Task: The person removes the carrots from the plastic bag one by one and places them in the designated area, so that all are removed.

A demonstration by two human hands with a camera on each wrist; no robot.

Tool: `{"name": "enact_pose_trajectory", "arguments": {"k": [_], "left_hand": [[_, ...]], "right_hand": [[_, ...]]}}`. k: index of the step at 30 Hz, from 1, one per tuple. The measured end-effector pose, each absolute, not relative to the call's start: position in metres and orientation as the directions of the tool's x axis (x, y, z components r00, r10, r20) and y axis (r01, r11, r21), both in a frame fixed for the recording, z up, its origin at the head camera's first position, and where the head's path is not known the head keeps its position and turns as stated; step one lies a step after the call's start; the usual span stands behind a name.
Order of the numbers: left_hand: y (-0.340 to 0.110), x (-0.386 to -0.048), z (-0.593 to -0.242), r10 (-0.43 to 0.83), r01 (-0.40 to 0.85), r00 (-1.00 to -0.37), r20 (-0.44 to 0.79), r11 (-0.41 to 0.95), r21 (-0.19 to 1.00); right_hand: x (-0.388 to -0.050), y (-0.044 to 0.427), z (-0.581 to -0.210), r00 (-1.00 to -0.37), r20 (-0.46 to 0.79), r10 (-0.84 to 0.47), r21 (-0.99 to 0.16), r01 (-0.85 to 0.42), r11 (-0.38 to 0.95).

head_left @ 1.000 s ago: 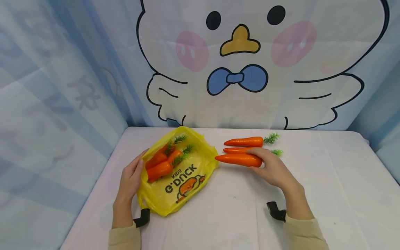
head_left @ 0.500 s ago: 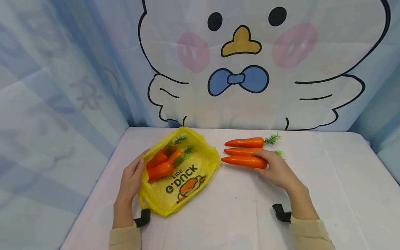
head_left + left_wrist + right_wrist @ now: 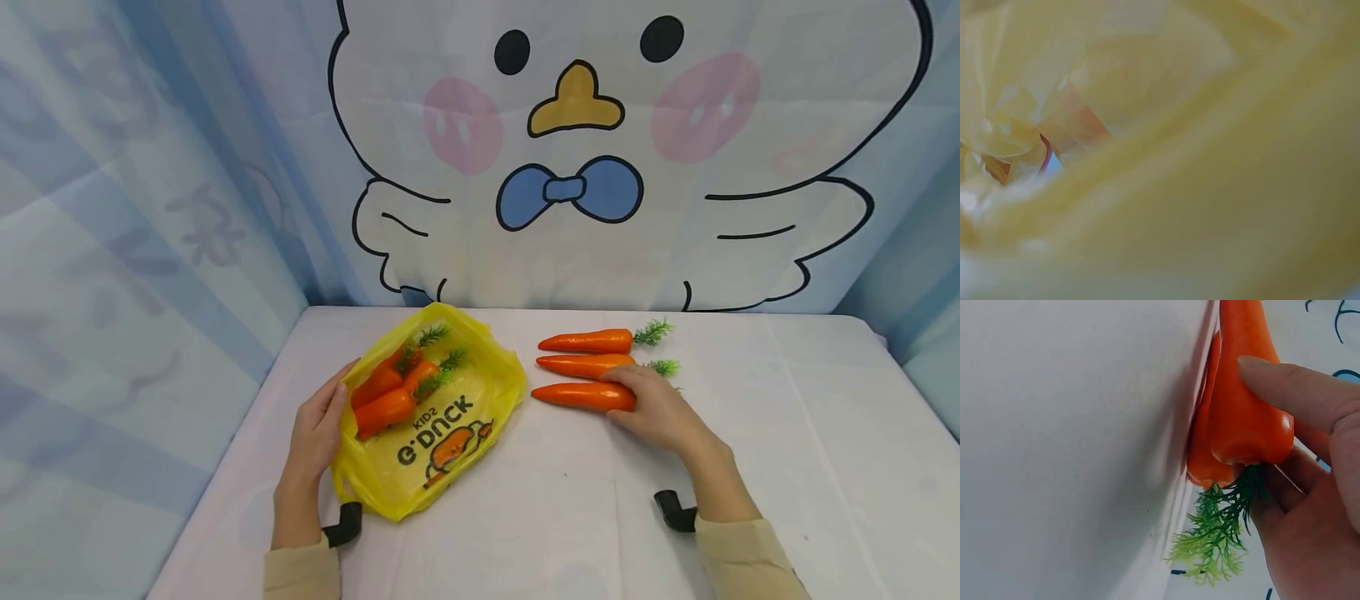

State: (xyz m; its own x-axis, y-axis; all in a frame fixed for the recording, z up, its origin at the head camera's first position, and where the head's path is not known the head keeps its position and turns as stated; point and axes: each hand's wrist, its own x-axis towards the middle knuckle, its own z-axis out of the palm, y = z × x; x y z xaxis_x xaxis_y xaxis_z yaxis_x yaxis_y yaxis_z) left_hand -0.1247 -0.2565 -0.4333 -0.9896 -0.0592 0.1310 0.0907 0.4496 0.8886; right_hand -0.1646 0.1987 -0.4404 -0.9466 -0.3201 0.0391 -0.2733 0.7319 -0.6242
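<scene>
Three orange carrots with green tops lie in a row right of the bag in the head view: a back one (image 3: 587,341), a middle one (image 3: 581,364) and a front one (image 3: 573,395). My right hand (image 3: 663,412) grips the front carrot by its thick end, thumb on its side in the right wrist view (image 3: 1244,415). A yellow plastic bag (image 3: 480,358) lies at the left with several carrots (image 3: 384,410) on or inside it; which, I cannot tell. My left hand (image 3: 315,429) holds the bag's left edge. Yellow film (image 3: 1210,187) fills the left wrist view.
A white cloth covers the table (image 3: 555,517). Behind it hangs a curtain (image 3: 600,267) with a cartoon face, and a blue-white curtain (image 3: 150,292) stands along the left. Black wrist mounts (image 3: 345,523) show near both sleeves.
The front carrot has moved slightly right and toward me with my right hand, leaving a wider gap to the middle carrot. My left hand and the bag have hardly moved.
</scene>
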Motion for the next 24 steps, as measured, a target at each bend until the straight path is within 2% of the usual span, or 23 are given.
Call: {"name": "enact_pose_trajectory", "arguments": {"k": [5, 9, 17, 24], "left_hand": [[-0.2574, -0.123, -0.4332, -0.057, 0.115, -0.986, 0.156, 0.448, 0.887], [-0.2571, -0.1225, -0.4333, -0.057, 0.115, -0.986, 0.156, 0.449, 0.886], [-0.2571, -0.1236, -0.4327, -0.064, 0.088, -0.989, 0.131, 0.453, 0.887], [-0.2575, -0.124, -0.4324, -0.066, 0.08, -0.99, 0.122, 0.445, 0.892]], "right_hand": [[-0.1654, 0.1995, -0.4435, -0.94, 0.089, -0.33, -0.544, -0.323, 0.774], [-0.1667, 0.1995, -0.4443, -0.944, 0.106, -0.314, -0.523, -0.321, 0.79], [-0.1667, 0.199, -0.4435, -0.955, 0.075, -0.289, -0.533, -0.283, 0.797], [-0.166, 0.2013, -0.4422, -0.948, 0.122, -0.294, -0.515, -0.314, 0.798]]}}
